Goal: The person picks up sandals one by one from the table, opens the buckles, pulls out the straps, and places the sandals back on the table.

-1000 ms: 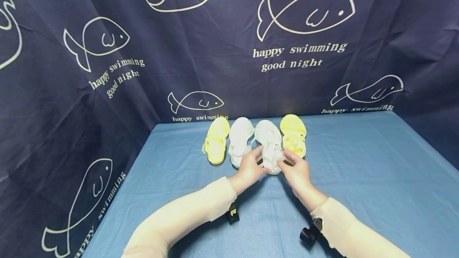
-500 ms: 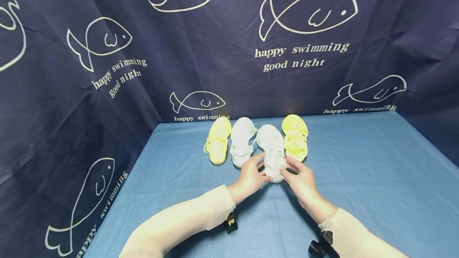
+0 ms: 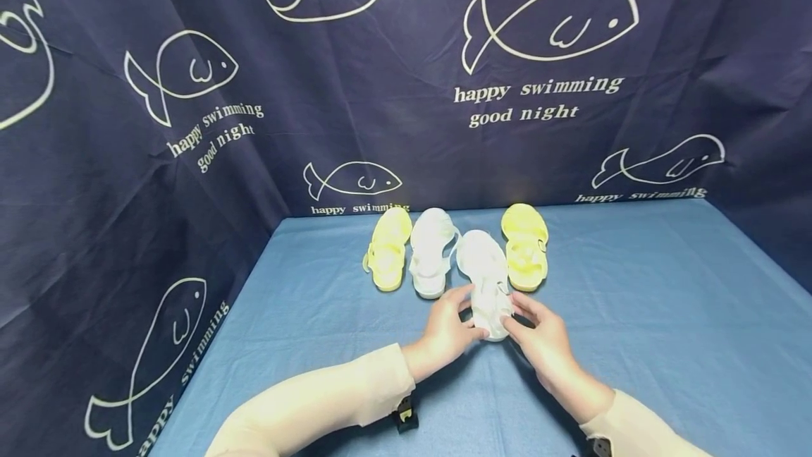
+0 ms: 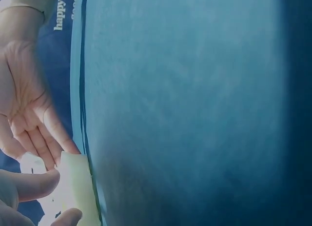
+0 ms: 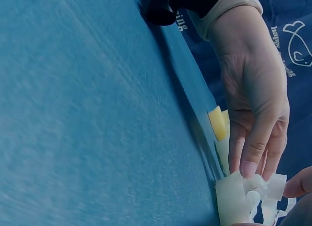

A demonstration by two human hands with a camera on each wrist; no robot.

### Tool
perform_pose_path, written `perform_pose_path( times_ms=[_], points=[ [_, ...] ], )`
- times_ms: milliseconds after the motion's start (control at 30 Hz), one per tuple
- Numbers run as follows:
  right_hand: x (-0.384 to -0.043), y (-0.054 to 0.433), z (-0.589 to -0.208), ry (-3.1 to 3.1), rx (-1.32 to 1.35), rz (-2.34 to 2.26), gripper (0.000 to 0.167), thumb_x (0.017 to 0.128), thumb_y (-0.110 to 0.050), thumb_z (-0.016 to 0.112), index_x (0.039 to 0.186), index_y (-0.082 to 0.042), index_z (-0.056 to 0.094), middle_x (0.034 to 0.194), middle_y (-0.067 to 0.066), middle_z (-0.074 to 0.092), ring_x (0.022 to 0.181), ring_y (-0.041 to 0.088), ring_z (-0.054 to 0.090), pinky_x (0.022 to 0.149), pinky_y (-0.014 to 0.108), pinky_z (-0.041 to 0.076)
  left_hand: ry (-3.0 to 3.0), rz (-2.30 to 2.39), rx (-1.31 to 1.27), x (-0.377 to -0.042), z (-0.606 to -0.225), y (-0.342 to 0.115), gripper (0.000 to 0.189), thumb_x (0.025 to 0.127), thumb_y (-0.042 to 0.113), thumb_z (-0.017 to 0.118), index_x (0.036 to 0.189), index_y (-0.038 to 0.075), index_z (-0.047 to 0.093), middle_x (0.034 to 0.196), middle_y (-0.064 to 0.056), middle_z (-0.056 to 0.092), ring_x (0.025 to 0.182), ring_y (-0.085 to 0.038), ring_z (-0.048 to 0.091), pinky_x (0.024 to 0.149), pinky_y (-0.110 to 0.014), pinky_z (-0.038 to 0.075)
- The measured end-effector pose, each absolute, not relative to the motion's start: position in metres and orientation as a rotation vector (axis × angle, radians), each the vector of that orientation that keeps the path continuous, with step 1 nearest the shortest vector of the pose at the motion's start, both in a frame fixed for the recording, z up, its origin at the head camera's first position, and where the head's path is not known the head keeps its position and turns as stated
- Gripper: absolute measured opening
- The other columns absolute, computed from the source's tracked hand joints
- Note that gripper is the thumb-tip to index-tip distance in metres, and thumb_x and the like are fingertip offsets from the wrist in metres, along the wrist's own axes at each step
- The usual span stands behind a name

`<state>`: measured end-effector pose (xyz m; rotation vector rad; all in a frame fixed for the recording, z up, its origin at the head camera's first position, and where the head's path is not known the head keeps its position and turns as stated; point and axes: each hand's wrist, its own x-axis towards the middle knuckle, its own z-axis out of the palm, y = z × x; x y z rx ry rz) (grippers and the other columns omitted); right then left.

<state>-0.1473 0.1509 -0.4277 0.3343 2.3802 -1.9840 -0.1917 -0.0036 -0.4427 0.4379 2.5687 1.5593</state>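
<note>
A white sandal (image 3: pixel 482 259) lies toe-end away on the blue cloth, nearer to me than the others in its row. My left hand (image 3: pixel 446 330) holds its left side near the heel, with the thumb at the heel end. On the opposite side my right hand (image 3: pixel 547 344) grips it by the strap and edge. In the left wrist view the sandal's pale heel (image 4: pixel 78 187) sits between both hands' fingers. The right wrist view has the heel (image 5: pixel 231 199) and straps close up. The sandal's underside is hidden.
Another white sandal (image 3: pixel 431 245) stands to the left, beside a yellow sandal (image 3: pixel 388 249). A second yellow sandal (image 3: pixel 525 249) lies on the right. Behind the blue-covered table (image 3: pixel 634 302) hangs a dark blue curtain (image 3: pixel 419 90) with fish drawings.
Both hands have drawn the white sandal toward me, out of line with the others. A gap has opened between it and the neighbouring sandals. The view has shifted slightly.
</note>
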Motion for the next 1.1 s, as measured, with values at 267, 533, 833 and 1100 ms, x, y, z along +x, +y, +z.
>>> perform_pose_path(
  times_ms=[267, 533, 833, 1100],
  points=[
    [-0.136, 0.153, -0.426, 2.494, 0.345, -1.834, 0.056, 0.093, -0.011, 0.061, 0.144, -0.001, 0.042, 0.143, 0.022, 0.049, 0.137, 0.028, 0.038, 0.082, 0.004, 0.036, 2.536, 1.594, 0.437, -0.18, -0.441, -0.003, 0.076, 0.07, -0.007, 0.082, 0.138, -0.003, 0.047, 0.137, -0.019, 0.047, 0.12, -0.031, 0.058, 0.085, -0.02, 0.055],
    [-0.126, 0.152, -0.428, 2.431, 0.368, -1.842, 0.056, 0.092, -0.01, 0.062, 0.143, 0.001, 0.042, 0.142, 0.024, 0.048, 0.135, 0.03, 0.04, 0.082, 0.008, 0.046, 2.474, 1.633, 0.426, -0.168, -0.443, -0.007, 0.074, 0.07, -0.009, 0.081, 0.136, -0.002, 0.048, 0.133, -0.016, 0.049, 0.12, -0.031, 0.057, 0.086, -0.022, 0.055],
    [-0.12, 0.151, -0.426, 2.324, 0.386, -1.903, 0.056, 0.092, -0.008, 0.061, 0.143, 0.003, 0.041, 0.14, 0.026, 0.047, 0.126, 0.03, 0.047, 0.087, 0.028, 0.056, 2.479, 1.612, 0.44, -0.159, -0.44, -0.011, 0.072, 0.07, -0.006, 0.082, 0.134, -0.002, 0.049, 0.13, -0.015, 0.05, 0.117, -0.029, 0.059, 0.084, -0.02, 0.055],
    [-0.121, 0.151, -0.427, 2.286, 0.41, -1.918, 0.054, 0.092, -0.008, 0.061, 0.141, 0.006, 0.043, 0.137, 0.025, 0.049, 0.1, 0.008, 0.057, 0.082, 0.021, 0.056, 2.5, 1.575, 0.483, -0.155, -0.436, -0.015, 0.063, 0.077, -0.014, 0.066, 0.136, -0.003, 0.047, 0.134, -0.018, 0.047, 0.12, -0.034, 0.057, 0.084, -0.02, 0.055]
  ],
)
